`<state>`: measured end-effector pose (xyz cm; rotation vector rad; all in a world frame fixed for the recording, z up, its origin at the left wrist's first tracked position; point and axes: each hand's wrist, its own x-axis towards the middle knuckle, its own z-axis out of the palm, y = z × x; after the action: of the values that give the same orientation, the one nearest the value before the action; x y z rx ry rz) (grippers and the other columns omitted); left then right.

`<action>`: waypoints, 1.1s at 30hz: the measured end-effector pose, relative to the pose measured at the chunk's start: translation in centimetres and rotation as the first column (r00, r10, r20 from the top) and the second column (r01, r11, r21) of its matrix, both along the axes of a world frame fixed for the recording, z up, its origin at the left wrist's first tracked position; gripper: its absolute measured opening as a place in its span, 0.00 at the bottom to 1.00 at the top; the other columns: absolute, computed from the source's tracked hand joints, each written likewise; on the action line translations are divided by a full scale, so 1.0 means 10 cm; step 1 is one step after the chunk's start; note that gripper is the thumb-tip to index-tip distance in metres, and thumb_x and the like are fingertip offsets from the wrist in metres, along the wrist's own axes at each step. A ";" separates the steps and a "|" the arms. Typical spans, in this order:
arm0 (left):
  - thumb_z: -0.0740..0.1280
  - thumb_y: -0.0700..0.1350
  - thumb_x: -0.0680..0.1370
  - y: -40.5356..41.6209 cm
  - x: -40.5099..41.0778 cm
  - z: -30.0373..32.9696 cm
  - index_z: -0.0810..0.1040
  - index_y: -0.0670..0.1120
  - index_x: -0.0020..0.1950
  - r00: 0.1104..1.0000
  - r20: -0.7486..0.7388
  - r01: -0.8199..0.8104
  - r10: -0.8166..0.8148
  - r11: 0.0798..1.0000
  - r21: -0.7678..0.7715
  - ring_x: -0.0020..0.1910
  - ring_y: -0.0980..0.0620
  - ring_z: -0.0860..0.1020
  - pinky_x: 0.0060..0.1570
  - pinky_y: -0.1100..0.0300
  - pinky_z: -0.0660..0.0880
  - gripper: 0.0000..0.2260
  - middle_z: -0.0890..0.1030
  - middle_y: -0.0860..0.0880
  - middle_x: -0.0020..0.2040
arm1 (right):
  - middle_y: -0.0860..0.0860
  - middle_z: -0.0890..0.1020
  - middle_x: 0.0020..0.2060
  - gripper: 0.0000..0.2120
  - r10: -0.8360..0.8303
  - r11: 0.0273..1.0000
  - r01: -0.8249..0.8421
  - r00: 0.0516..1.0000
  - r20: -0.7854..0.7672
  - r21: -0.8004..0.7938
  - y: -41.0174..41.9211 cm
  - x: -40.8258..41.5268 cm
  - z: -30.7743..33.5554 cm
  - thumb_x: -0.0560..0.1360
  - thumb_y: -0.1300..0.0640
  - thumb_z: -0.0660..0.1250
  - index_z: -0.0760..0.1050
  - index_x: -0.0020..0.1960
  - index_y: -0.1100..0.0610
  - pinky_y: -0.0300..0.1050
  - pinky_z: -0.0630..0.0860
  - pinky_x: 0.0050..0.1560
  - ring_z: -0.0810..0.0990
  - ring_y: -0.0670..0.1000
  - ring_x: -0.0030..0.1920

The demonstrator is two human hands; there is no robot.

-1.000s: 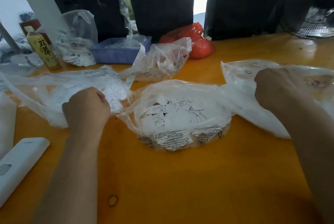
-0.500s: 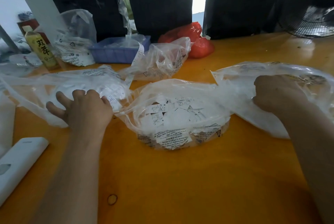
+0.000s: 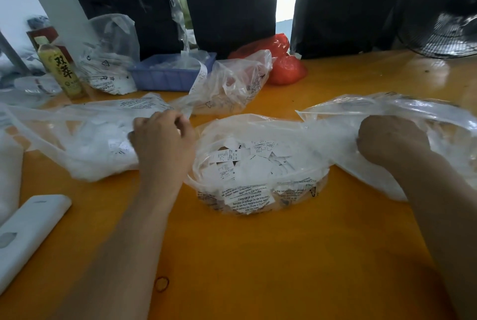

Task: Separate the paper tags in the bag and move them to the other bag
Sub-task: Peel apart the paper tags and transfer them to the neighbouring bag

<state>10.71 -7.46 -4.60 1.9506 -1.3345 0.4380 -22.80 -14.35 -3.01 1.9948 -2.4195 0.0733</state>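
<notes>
Orange table [image 3: 258, 255] holds three bags. Between my hands, middle bag [image 3: 260, 190] is full of tags [image 3: 232, 159], so sorting seems well along. Left hand [image 3: 162, 139] pinches left bag [image 3: 77, 139]; right hand [image 3: 389, 139] is clenched on right bag [image 3: 426, 113].

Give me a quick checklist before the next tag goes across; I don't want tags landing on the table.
1. Middle bag mouth open, tags showing: ok.
2. Left bag within the left hand's reach: ok.
3. Left hand holding a tag: cannot tell, its fingers are hidden.
4. Right hand gripping the right bag: cannot tell, the fist is curled away.
5. Loose tags on the table: none seen, ok.
</notes>
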 end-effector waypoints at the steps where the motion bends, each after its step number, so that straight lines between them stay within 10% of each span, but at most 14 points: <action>1: 0.61 0.48 0.86 -0.01 -0.07 0.01 0.82 0.45 0.55 0.997 -0.025 0.077 -0.077 0.997 -0.028 0.49 0.49 0.72 0.49 0.54 0.66 0.11 0.83 0.48 0.49 | 0.56 0.79 0.43 0.06 0.001 1.000 -0.001 1.000 -0.012 0.007 0.00 0.01 0.01 0.79 0.63 0.64 0.78 0.45 0.59 0.48 0.73 0.45 0.77 0.58 0.42; 7: 0.64 0.47 0.85 -0.04 -0.49 0.00 0.83 0.50 0.49 0.831 -0.208 0.529 -0.516 0.848 0.009 0.36 0.62 0.78 0.36 0.71 0.72 0.09 0.80 0.59 0.40 | 0.57 0.80 0.59 0.15 0.019 1.000 -0.019 1.000 -0.007 -0.016 0.06 0.08 0.00 0.81 0.62 0.62 0.78 0.66 0.53 0.52 0.75 0.50 0.79 0.62 0.56; 14: 0.66 0.48 0.85 0.05 -0.63 -0.24 0.85 0.53 0.52 0.743 -0.385 0.622 -0.548 0.778 0.092 0.35 0.67 0.78 0.34 0.75 0.70 0.08 0.84 0.58 0.40 | 0.53 0.72 0.36 0.08 0.007 1.000 -0.008 0.999 -0.038 -0.029 0.06 0.07 0.04 0.80 0.62 0.63 0.74 0.42 0.57 0.47 0.72 0.43 0.74 0.58 0.43; 19: 0.65 0.47 0.85 0.11 -0.60 -0.26 0.85 0.52 0.52 0.720 -0.435 0.611 -0.541 0.791 0.028 0.39 0.68 0.79 0.36 0.76 0.70 0.09 0.84 0.58 0.39 | 0.52 0.75 0.34 0.12 0.008 0.990 -0.016 0.998 -0.061 -0.140 0.15 0.20 0.10 0.77 0.62 0.66 0.72 0.36 0.54 0.42 0.65 0.31 0.70 0.52 0.32; 25: 0.65 0.47 0.85 0.14 -0.56 -0.27 0.85 0.52 0.53 0.680 -0.477 0.623 -0.557 0.782 -0.025 0.36 0.66 0.79 0.36 0.74 0.70 0.09 0.84 0.58 0.39 | 0.51 0.76 0.42 0.11 0.282 0.904 -0.236 0.956 0.083 -0.357 0.23 0.36 0.15 0.79 0.53 0.65 0.70 0.39 0.53 0.46 0.67 0.36 0.74 0.55 0.41; 29: 0.64 0.51 0.85 0.15 -0.53 -0.24 0.84 0.54 0.54 0.597 -0.571 0.643 -0.564 0.761 -0.080 0.37 0.59 0.81 0.40 0.64 0.78 0.09 0.85 0.57 0.42 | 0.46 0.80 0.34 0.14 0.490 0.868 -0.207 0.499 0.715 -0.451 0.37 0.57 0.14 0.79 0.46 0.69 0.74 0.45 0.55 0.44 0.71 0.34 0.74 0.45 0.32; 33: 0.65 0.65 0.77 0.16 -0.54 -0.17 0.82 0.53 0.57 0.409 -0.685 0.712 -0.602 0.681 -0.173 0.44 0.57 0.84 0.43 0.63 0.80 0.19 0.86 0.57 0.49 | 0.51 0.85 0.37 0.11 0.523 0.833 -0.287 0.131 0.842 -0.472 0.49 0.74 0.03 0.79 0.51 0.72 0.74 0.49 0.57 0.43 0.79 0.38 0.79 0.48 0.33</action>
<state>5.29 -5.83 -6.32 1.2525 -1.4636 -0.7748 -15.39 -9.46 -2.72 2.9121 -1.7471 2.0687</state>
